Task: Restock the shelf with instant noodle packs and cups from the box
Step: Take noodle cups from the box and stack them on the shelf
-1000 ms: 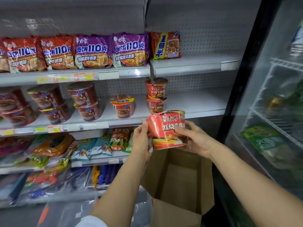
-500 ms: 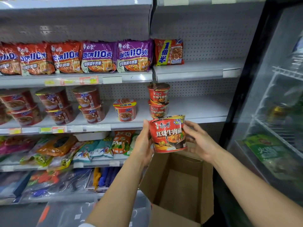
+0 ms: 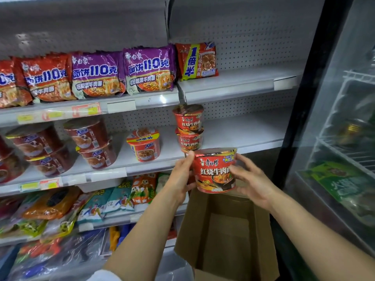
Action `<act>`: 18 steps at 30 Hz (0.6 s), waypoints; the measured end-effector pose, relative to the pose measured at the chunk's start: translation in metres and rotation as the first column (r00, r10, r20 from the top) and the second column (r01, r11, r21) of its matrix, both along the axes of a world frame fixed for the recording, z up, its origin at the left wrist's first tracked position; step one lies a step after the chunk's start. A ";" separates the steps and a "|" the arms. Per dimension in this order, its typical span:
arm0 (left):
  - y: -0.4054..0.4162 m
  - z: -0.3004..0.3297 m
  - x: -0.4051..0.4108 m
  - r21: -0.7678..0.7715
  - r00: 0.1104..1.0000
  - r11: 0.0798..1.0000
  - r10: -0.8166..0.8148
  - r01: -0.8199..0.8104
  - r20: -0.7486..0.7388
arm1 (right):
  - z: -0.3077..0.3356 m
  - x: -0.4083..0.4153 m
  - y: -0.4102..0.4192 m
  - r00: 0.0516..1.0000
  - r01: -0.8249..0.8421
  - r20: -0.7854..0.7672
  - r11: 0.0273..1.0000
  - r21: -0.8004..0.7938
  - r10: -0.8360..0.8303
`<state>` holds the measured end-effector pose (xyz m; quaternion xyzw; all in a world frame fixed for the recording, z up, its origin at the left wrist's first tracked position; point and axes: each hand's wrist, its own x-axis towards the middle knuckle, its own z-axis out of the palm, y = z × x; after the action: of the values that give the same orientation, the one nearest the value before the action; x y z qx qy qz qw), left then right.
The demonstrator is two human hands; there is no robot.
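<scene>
Honestly, both the left hand point(image 3: 181, 175) and right hand point(image 3: 250, 180) grip the red noodle cup point(image 3: 215, 171); bumping that 2-cup stack point(image 3: 189, 128) while shelving could topple it.

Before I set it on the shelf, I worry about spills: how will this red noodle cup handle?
The noodle cup is probably light; both hands hold it loosely. It narrows toward its base, so a push may tip it. Its shiny wrap looks somewhat slippery.
</scene>
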<state>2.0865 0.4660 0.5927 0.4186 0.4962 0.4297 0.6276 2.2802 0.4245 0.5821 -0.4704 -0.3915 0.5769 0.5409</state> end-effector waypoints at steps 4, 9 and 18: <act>0.017 -0.011 0.022 -0.041 0.999 0.999 -0.034 0.035 0.035 | -0.017 0.015 0.010 0.999 0.048 0.024 0.998 -0.028 -0.047; 0.057 -0.020 0.044 -0.064 0.996 0.996 -0.051 0.055 0.069 | -0.022 0.034 0.046 0.996 0.085 0.037 0.994 -0.063 -0.083; 0.148 -0.018 0.105 -0.028 0.994 0.997 -0.075 0.077 0.081 | -0.029 0.095 0.158 0.987 0.076 0.147 0.990 -0.115 -0.059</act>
<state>2.1913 0.6138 0.5745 0.4100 0.4611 0.4140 0.6692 2.3748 0.5822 0.5529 -0.5554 -0.3777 0.5454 0.5014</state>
